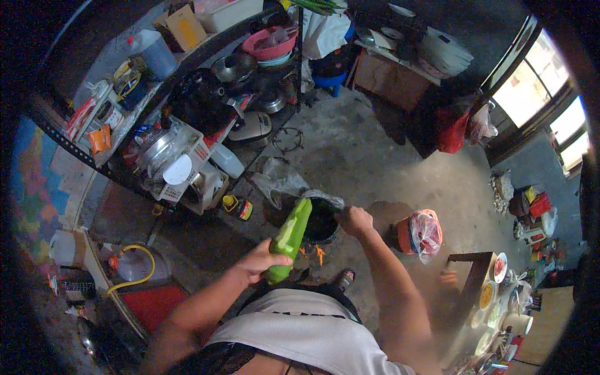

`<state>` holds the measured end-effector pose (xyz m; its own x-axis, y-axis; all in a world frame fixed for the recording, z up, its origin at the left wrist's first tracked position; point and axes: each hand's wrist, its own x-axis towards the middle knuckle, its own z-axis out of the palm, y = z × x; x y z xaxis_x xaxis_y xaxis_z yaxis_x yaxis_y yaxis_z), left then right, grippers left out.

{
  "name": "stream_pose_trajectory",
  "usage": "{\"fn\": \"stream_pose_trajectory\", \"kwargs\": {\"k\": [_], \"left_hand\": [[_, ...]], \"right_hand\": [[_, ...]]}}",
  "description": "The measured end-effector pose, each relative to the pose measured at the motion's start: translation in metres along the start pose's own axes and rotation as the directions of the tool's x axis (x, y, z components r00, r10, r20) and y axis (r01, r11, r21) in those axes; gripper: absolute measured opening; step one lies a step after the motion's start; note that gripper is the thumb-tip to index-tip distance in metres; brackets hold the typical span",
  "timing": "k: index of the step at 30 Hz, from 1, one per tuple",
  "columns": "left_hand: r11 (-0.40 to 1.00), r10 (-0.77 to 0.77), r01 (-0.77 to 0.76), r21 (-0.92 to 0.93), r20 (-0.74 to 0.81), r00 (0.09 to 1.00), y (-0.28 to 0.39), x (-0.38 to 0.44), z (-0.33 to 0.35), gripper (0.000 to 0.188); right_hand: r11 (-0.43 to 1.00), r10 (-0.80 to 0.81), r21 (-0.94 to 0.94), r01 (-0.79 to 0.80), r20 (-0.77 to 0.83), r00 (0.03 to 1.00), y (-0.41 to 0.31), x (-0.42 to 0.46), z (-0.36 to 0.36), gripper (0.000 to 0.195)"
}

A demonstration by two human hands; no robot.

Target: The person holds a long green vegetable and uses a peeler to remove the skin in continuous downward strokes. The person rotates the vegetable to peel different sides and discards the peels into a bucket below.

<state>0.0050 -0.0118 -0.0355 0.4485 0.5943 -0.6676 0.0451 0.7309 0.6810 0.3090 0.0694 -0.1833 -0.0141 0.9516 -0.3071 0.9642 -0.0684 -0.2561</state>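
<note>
My left hand (265,262) grips the lower end of a long green gourd (289,241), which tilts up and away from me. Pale strips along its side show where the skin is off. To the right of its far tip, my right hand (357,221) is closed around what looks like a small dark tool, too dim and blurred to name exactly. Below both hands stands a black bin (322,225) with a clear plastic bag at its rim. Orange peelings (320,255) lie on the concrete floor between the bin and my foot.
An orange bucket (404,234) holding a plastic bag stands to the right. A bottle with a yellow cap (244,209) and a wire ring stand (288,139) are on the floor. Shelves with pots and a white basket (199,154) line the left; a table (468,258) bears several dishes at lower right.
</note>
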Motion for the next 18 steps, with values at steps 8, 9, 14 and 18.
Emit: {"fn": "stream_pose_trajectory", "kwargs": {"k": [8, 9, 14, 18], "left_hand": [[0.848, 0.446, -0.36, 0.388, -0.156, 0.881, -0.019, 0.026, 0.008, 0.088], [0.777, 0.547, -0.431, 0.458, -0.154, 0.823, -0.027, 0.033, 0.004, 0.089], [0.796, 0.544, -0.414, 0.442, -0.223, 0.809, -0.031, 0.041, -0.012, 0.093], [0.906, 0.423, -0.408, 0.111, -0.21, 0.881, -0.01, 0.029, -0.009, 0.086]], "right_hand": [[0.202, -0.012, 0.979, 0.032, -0.031, 0.999, -0.12, -0.043, -0.06, 0.034], [0.262, 0.012, 0.964, -0.043, 0.041, 0.999, -0.127, -0.047, -0.072, 0.03], [0.176, 0.123, 0.982, -0.071, 0.05, 0.991, -0.098, -0.024, -0.052, 0.013], [0.508, 0.17, 0.852, 0.126, -0.243, 0.955, -0.072, -0.008, -0.05, 0.028]]}}
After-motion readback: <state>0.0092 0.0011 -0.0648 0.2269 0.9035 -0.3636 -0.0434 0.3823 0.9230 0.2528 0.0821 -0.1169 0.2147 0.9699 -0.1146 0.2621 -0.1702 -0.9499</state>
